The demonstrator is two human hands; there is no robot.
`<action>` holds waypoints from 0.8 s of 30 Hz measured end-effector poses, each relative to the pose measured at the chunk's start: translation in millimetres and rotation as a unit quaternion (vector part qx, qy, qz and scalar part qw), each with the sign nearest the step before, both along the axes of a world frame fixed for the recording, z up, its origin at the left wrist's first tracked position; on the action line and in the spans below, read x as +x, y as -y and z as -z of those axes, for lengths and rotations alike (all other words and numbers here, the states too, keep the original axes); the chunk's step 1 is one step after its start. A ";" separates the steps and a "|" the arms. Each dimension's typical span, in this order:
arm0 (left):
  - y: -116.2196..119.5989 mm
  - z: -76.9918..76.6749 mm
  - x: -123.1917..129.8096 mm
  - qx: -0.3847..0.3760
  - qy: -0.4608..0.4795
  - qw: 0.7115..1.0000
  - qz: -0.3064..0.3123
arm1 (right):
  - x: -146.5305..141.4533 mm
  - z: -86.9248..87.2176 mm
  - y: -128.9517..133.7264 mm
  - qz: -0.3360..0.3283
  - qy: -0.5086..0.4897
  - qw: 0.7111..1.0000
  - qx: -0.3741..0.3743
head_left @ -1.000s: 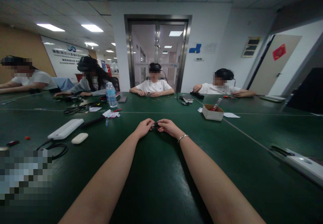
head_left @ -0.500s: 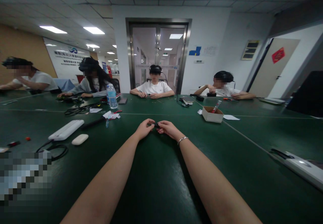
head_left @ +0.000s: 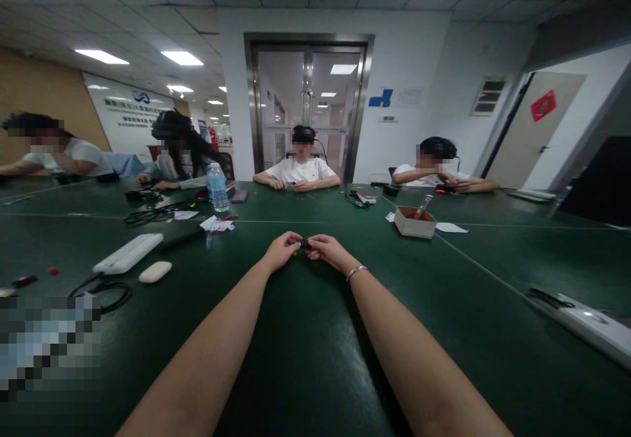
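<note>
Beyond the person's hands, a room with a pale wall and a metal-framed glass door [head_left: 308, 108] rises behind four seated people in headsets, and a broad dark-green table [head_left: 305, 345] with thin seams runs beneath the hands and out to both sides. On it, a white box-like device [head_left: 129, 253] lies to the left of the left hand [head_left: 283, 251], a water bottle [head_left: 217, 188] stands farther off on that side, and an open box [head_left: 415, 222] sits beyond and to the right of the right hand [head_left: 329, 252]. Both hands have their fingers nearly closed, pinching between them a small dark object [head_left: 304, 245], its details too small to tell.
</note>
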State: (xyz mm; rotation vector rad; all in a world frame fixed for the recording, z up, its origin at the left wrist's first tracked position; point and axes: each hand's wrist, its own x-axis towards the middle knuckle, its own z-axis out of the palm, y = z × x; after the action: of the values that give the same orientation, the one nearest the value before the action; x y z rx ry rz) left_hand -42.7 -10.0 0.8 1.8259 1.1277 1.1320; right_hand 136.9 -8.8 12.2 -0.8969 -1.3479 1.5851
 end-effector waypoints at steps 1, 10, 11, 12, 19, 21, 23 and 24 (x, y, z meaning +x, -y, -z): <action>-0.4 0.1 0.2 -0.003 0.005 1.000 0.004 | 0.1 0.6 -0.5 0.000 -0.001 1.000 0.001; 2.7 -4.7 1.0 -0.014 0.008 1.000 -0.016 | 0.1 -0.7 0.8 0.000 -0.006 1.000 -0.004; 2.6 -4.7 0.4 -0.009 0.010 1.000 -0.023 | 0.0 -0.9 0.8 0.001 -0.007 1.000 -0.006; 2.3 -4.6 -0.2 -0.005 0.012 1.000 -0.027 | -0.1 -1.0 0.7 0.001 -0.008 1.000 -0.008; -1.5 -2.2 -2.2 -0.009 0.021 1.000 -0.021 | 0.2 -0.3 -0.1 0.001 -0.006 1.000 -0.008; -2.1 -1.5 -2.1 -0.016 0.025 0.999 -0.017 | 0.3 -0.2 0.0 0.001 -0.006 1.000 -0.009; -2.1 -1.4 -1.8 -0.023 0.028 0.999 -0.010 | 0.4 -0.2 0.1 0.001 -0.007 1.000 -0.009; -2.0 -1.5 -1.6 -0.025 0.029 0.999 -0.006 | 0.4 -0.2 0.2 0.000 -0.007 1.000 -0.009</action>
State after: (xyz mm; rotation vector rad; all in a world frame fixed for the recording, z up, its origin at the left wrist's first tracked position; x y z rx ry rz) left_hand -44.4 -8.0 2.2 1.7403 1.1245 1.1467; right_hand 137.3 -9.0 12.3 -0.8953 -1.3252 1.6036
